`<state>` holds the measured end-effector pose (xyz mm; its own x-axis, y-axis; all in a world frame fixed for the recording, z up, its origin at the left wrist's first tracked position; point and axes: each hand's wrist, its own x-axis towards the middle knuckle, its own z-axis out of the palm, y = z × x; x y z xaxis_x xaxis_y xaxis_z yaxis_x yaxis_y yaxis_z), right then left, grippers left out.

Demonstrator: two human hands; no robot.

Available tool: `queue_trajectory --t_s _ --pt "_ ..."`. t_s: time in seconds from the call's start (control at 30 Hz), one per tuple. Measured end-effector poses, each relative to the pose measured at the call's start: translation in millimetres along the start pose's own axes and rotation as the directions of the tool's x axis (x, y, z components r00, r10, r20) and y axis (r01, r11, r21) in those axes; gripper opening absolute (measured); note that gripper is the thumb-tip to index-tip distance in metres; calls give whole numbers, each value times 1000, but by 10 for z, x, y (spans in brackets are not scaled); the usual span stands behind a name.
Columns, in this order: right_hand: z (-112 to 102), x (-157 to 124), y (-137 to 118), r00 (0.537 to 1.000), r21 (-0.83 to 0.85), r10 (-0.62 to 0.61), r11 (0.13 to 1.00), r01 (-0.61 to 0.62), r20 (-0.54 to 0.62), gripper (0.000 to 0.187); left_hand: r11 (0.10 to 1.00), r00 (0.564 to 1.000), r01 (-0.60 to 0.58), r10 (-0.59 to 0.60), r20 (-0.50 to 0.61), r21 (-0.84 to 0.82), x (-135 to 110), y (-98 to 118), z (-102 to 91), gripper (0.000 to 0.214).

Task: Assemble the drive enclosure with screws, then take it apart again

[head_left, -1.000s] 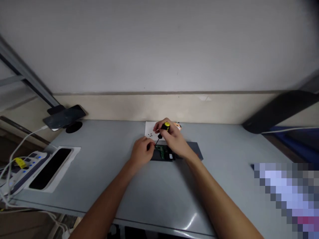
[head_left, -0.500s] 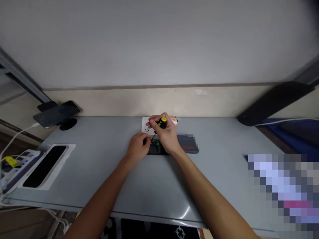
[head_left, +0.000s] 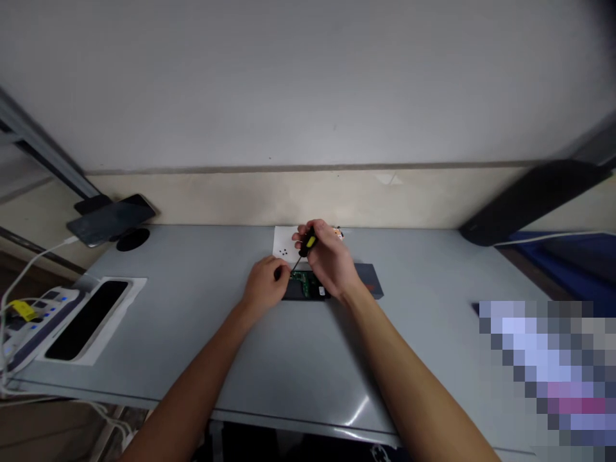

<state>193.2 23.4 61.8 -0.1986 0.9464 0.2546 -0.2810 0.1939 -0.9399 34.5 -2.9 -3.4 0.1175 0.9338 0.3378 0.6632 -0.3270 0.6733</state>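
My right hand (head_left: 332, 256) is closed around the black and yellow handle of a screwdriver (head_left: 308, 240), tilted with its thin shaft pointing down and left. The tip reaches the left part of a black device with an exposed green circuit board (head_left: 306, 282), lying flat on the table. My left hand (head_left: 265, 282) rests at the device's left end, its fingers curled together near the screwdriver tip; what they pinch, if anything, is hidden. Behind the device, several tiny dark pieces, probably screws, lie on a white sheet (head_left: 279, 240).
Right of the device lies a dark grey box (head_left: 369, 274). At the left are a phone on white paper (head_left: 89, 321), a power strip (head_left: 45, 321) with cables and a phone on a stand (head_left: 113, 219). A black post (head_left: 524, 205) rises at the right. The wall stands behind the grey table (head_left: 289, 366).
My right hand has rolled and its fingers have loosened a little on the screwdriver handle, leaving more of the circuit board visible. My left hand stays nearly in place.
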Motion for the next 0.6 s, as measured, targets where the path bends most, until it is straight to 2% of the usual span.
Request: queue_trajectory --t_s 0.23,0.4,0.53,0.6 --pt "48 29 46 999 98 -31 995 33 -19 27 1000 1000 -18 18 3 15 -4 -20 1 23" --pt "89 21 -2 999 96 26 995 -28 23 40 1000 1000 -15 15 -3 -8 -2 -28 4 23" --pt "100 23 42 999 180 4 984 2 -36 24 1000 1000 -30 30 -3 -3 0 -32 5 22" --pt "106 32 76 998 252 6 968 10 -63 24 1000 1000 -29 29 -5 -5 -4 -29 3 22"
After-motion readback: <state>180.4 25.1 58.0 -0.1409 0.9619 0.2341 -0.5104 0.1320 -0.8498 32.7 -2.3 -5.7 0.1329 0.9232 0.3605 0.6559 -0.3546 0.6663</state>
